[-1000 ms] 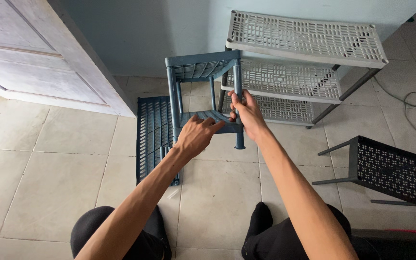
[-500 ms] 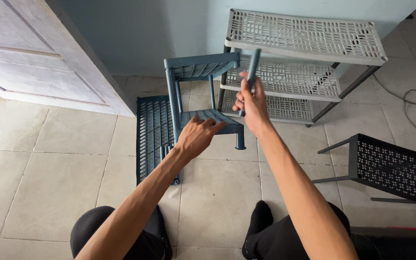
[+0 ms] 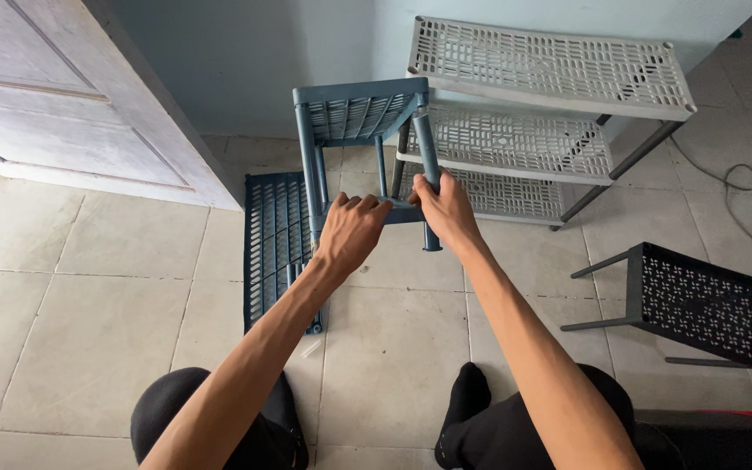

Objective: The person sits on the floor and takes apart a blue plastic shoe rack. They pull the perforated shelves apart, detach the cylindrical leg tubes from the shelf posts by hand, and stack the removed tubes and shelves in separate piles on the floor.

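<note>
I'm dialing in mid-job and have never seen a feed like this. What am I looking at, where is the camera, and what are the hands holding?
There is no machine: a person wears one camera on the head, looking down at bare arms and a tiled floor. The left hand rests on the lower tier of a small blue plastic rack. The right hand grips one of its posts. A loose blue shelf panel lies flat on the floor. A grey three-tier rack stands behind, and a black perforated rack lies to the right.

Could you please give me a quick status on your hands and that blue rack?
Left hand gripping blue rack's lower shelf. Right hand closed on front post. Grey shelf close behind; nothing between.
</note>
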